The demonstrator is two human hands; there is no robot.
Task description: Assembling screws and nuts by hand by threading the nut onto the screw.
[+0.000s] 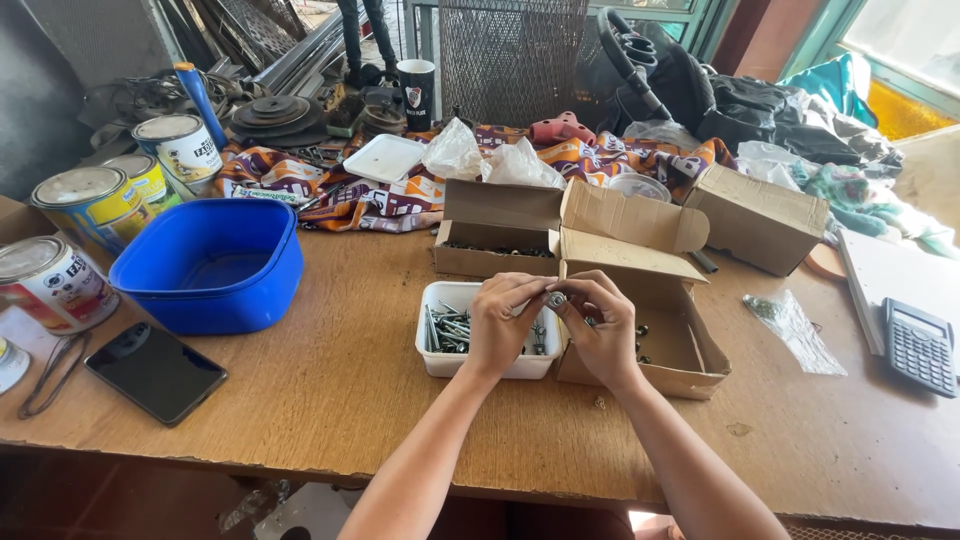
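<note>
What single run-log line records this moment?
left hand: pinching small metal fastener | right hand: same | below: white tray, open cardboard box

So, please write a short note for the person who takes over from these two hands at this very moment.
Left hand and right hand meet over the white tray, pinching one small metal nut and bolt between the fingertips.
The tray holds many bolts; the open cardboard box beside it holds a few small dark pieces.
A second open box stands behind the tray.
Done: bolts already lie in the tray.
Left: the piece in hand is not yet put down.
</note>
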